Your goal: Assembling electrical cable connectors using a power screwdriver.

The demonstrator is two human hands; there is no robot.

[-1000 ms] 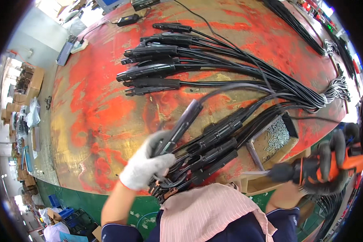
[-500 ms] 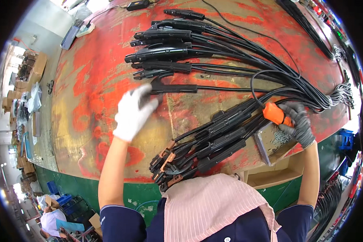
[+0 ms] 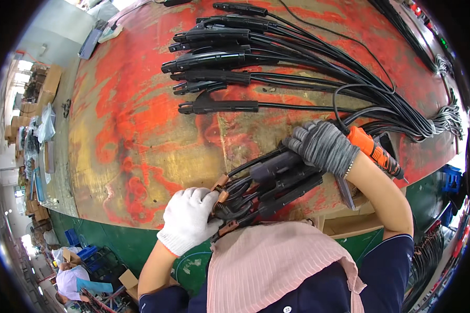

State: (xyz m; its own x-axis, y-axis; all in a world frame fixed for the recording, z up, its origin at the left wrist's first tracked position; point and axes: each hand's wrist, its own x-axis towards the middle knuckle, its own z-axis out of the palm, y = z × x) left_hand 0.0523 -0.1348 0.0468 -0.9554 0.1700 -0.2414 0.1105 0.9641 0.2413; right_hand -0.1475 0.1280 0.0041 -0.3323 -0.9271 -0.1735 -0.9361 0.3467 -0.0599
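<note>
My left hand [image 3: 190,216], in a white glove, is closed round the copper-coloured jaw end of one of the near welding electrode holders [image 3: 277,180]. These black-handled holders lie in a slanting pile at the table's front edge, springs showing by their jaws. My right hand [image 3: 324,148], in a grey striped glove, curls over the cable end of the same pile, gripping a black handle; its fingertips are partly hidden. An orange power screwdriver [image 3: 373,148] lies just right of that hand, partly behind my forearm, its bit pointing toward the lower right.
Farther back, several black electrode holders [image 3: 209,62] lie in a row, cables [image 3: 344,68] running right to bundled grey ends [image 3: 446,121]. The worn red table [image 3: 151,130] has an open cardboard box [image 3: 352,225] below its front edge. Another person [image 3: 73,281] is at lower left.
My left hand has left the nearest holder in the far row and come down to the near pile's jaws. My right hand has let go of the screwdriver and moved left onto the handles.
</note>
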